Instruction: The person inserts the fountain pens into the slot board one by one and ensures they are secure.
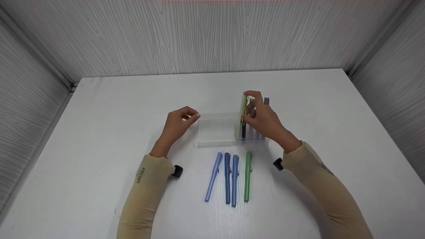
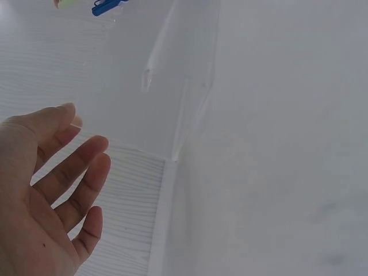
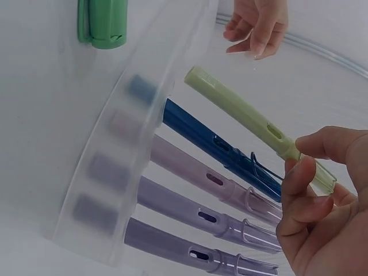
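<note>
My right hand (image 1: 265, 121) pinches a light green pen (image 3: 236, 109) between thumb and fingers, tilted over the right part of a clear plastic pen case (image 1: 217, 143). Beside it in the case lie a dark blue pen (image 3: 198, 129), a mauve pen (image 3: 187, 164) and two purple pens (image 3: 178, 204), their ends behind the frosted front wall. At the case's left end, my left hand (image 1: 177, 124) pinches the clear edge with thumb and index finger; its other fingers are loosely bent in the left wrist view. The right fingers partly cover the stored pens in the head view.
In front of the case lie a periwinkle pen (image 1: 212, 179), a dark blue one (image 1: 227, 179), a mid-blue pen (image 1: 234, 181) and a green pen (image 1: 248, 176). They rest on a white table (image 1: 83, 149) with grained panels (image 1: 206, 36) behind and at both sides.
</note>
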A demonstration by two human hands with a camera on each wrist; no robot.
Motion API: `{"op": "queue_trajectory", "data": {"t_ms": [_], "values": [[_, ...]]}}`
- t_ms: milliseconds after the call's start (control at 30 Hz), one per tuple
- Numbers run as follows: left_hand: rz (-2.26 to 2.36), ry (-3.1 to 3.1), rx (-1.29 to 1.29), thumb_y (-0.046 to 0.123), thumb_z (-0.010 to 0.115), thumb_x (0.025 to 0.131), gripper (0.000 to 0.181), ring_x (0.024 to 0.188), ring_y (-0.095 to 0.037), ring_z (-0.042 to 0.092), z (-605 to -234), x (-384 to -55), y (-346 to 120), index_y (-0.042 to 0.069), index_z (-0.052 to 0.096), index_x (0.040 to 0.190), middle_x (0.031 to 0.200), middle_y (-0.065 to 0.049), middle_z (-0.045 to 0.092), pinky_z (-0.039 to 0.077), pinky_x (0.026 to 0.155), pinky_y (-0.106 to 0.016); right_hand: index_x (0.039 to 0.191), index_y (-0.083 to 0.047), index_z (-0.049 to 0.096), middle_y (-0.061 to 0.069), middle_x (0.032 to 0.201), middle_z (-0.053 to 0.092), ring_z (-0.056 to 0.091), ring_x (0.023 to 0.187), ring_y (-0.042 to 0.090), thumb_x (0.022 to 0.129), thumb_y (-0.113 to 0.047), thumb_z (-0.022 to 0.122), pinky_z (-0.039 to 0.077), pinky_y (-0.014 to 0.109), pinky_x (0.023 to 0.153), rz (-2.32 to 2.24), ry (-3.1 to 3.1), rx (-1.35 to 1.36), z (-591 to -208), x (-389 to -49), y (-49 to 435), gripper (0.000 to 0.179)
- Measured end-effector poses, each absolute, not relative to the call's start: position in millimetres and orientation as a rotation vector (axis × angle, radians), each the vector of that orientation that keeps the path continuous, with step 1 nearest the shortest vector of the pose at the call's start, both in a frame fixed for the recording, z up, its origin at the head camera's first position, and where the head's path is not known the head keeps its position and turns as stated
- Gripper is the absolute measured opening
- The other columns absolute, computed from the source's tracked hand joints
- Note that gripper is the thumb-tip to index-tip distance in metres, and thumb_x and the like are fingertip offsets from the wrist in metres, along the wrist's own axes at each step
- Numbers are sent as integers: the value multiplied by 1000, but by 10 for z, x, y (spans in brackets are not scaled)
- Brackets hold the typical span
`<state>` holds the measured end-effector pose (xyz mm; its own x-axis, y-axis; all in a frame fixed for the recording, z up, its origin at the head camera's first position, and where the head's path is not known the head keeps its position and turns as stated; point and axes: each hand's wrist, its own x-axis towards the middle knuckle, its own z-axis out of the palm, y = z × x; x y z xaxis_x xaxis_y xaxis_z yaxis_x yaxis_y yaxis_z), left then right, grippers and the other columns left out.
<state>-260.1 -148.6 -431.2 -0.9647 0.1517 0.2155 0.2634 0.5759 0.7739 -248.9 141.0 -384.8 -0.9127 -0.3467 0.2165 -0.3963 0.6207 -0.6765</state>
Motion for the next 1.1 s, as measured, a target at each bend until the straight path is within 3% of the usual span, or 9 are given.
{"op": "queue_trajectory", "data": {"t_ms": [1100], "values": [[-1357,-2659,-356,32,65,93,24,92,-21,66,-4318,-2605,-1482,11,72,102,101,-6,73,52,86,-35,144,-9,35,6,90,66,40,54,12,92,-15,63,30,26,47,808,-2717,623,-4037,-2439,1273,59]]}}
